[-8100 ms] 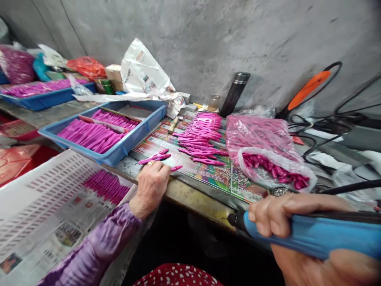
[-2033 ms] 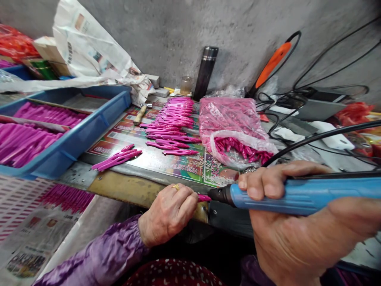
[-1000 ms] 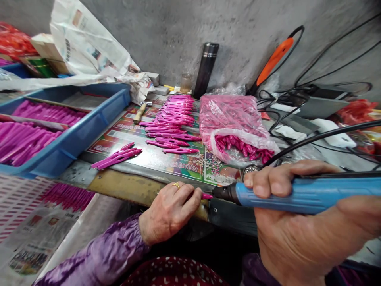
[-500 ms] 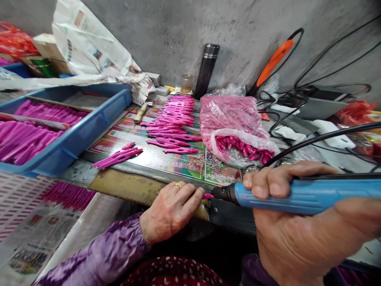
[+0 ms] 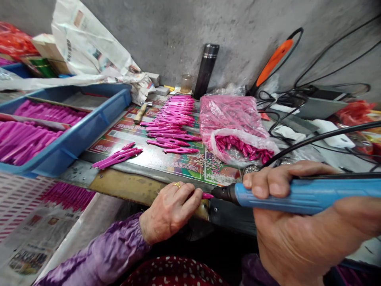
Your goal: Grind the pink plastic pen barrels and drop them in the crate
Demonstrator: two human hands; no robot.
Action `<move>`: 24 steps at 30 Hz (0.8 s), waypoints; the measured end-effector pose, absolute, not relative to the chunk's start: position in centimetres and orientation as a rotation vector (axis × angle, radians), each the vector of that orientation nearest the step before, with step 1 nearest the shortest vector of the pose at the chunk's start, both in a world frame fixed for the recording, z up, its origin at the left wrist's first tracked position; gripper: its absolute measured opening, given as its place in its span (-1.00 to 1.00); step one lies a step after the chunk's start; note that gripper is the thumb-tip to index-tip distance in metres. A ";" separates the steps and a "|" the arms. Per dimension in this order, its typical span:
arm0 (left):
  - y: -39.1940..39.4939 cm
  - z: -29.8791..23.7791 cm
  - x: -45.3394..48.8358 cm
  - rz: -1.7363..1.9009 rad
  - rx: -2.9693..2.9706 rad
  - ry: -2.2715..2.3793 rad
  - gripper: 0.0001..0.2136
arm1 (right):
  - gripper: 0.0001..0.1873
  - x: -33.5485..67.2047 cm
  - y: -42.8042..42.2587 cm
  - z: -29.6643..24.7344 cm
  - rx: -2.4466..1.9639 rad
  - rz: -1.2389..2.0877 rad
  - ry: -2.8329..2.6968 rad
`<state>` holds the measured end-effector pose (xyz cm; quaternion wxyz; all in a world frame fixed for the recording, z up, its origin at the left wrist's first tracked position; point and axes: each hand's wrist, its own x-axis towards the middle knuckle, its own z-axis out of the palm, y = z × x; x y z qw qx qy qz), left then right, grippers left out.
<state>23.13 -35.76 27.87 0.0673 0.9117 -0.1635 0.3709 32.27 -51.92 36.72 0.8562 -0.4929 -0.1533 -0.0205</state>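
Note:
My left hand (image 5: 174,208), with a ring on one finger, is closed around a slim pink piece (image 5: 208,196) at the bench's front edge. Only its pointed end shows; the rest is hidden by my fingers. My right hand (image 5: 300,222) is wrapped around a blue electric screwdriver (image 5: 312,195), held level. The black nose of the tool meets or nearly meets the pink tip; actual contact cannot be made out. Similar long pink pieces (image 5: 178,119) lie in a stacked row on the bench, and several more (image 5: 117,156) lie nearer its front edge.
Tiny silvery parts (image 5: 218,174) are scattered near the edge. A plastic bag of pink pieces (image 5: 232,119) sits behind them. Left stands a blue tray (image 5: 70,157); a small hammer (image 5: 140,114), black flask (image 5: 206,71), orange-handled tool (image 5: 275,61) and cables (image 5: 321,139) are around.
My left hand and the pink piece have shifted very slightly left. The right hand and the screwdriver stay practically where they were.

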 end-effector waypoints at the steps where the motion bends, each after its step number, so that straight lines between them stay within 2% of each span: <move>1: -35.7 27.8 23.2 1.117 2.732 -0.490 -0.82 | -0.42 32.3 -51.9 36.7 -1.035 -0.041 -0.319; 14: -35.7 28.2 23.2 1.122 2.712 -0.538 -0.78 | -0.38 32.6 -51.8 36.7 -1.031 -0.027 -0.293; 24: -35.7 27.5 23.7 1.011 2.652 -0.425 -0.84 | -0.47 32.5 -52.1 36.9 -1.050 -0.120 -0.382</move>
